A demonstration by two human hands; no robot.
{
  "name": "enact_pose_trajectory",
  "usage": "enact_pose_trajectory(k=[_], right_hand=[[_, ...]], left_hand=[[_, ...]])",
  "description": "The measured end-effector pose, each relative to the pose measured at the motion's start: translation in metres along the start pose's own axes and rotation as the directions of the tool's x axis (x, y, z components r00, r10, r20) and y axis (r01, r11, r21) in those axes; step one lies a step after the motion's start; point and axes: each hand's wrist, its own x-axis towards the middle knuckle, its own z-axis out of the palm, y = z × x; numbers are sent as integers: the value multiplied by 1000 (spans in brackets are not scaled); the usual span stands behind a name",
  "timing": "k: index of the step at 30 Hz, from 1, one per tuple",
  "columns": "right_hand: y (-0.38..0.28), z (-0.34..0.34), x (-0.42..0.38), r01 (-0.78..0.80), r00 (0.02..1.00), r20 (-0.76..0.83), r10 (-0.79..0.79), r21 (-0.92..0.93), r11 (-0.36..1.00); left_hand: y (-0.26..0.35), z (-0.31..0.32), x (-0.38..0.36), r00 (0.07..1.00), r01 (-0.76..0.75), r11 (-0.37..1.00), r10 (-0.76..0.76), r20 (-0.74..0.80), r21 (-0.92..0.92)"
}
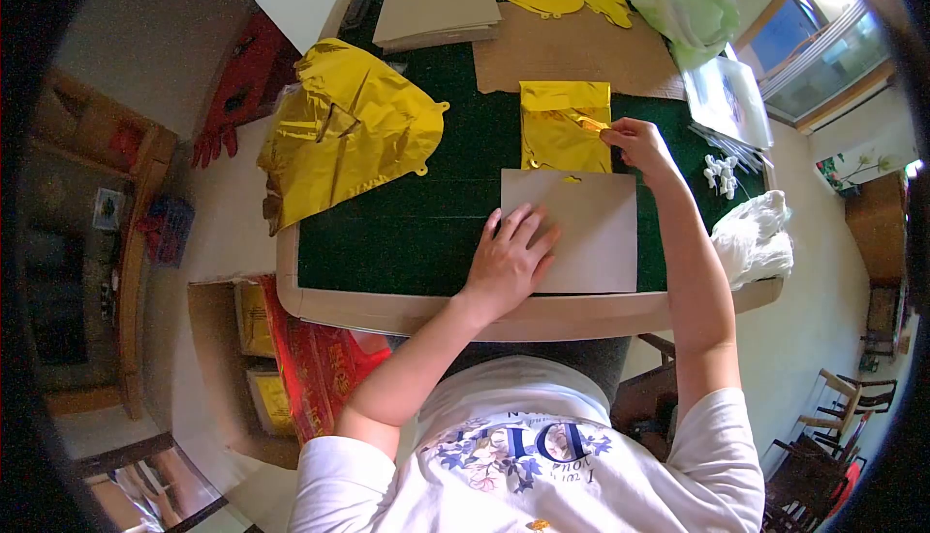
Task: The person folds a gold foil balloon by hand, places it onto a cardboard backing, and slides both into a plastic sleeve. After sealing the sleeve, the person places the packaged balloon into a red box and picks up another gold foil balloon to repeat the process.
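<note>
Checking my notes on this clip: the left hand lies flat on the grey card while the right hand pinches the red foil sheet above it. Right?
Not quite: the foil sheet is gold, not red, as the head view shows. The left hand does lie flat on the grey card, and the right hand pinches the foil.

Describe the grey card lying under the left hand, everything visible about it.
The grey card is a flat rectangular sheet, plain and matte, like thin cardboard. It lies flat on the green table top, near the front edge. The left hand presses palm down on its left part. Its upper edge overlaps the bottom of a folded gold foil piece, and a small gold tab shows at a notch in that edge. The right hand pinches the foil just above the card.
</note>
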Motion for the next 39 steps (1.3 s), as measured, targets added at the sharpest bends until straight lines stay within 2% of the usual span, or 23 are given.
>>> enact_pose_trajectory(k=[8, 20, 26, 29, 32, 36, 39], right_hand=[[2, 3, -4, 32, 999, -43, -32, 10, 999], [-22, -2, -42, 206, 974, -82, -211, -66, 976], [-12, -7, -70, 325, 943, -40, -331, -114, 939], [24, -12, -65, 418, 908, -3, -418, 1, 908], [22, -8, -79, 547, 837, 15, -547, 33, 837], [28, -8, -95, 489, 865, 80, -495, 84, 868], [36, -8, -98, 475, 876, 100, -472, -17, 880]], left_hand=[[0, -1, 0, 1000, 2, 1000, -2, 8, -8], [-1, -2, 0, 1000, -13, 1000, 13, 5, -14], [-3, 2, 0, 999, -32, 999, 32, -4, -19], [-2, 2, 0, 1000, -23, 999, 23, -9, -28], [-2, 2, 0, 1000, -22, 1000, 22, 7, -8], [0, -3, 2, 999, 4, 1000, -4, 46, -8], [1, -3, 3, 1000, 22, 998, -21, 19, -55]])
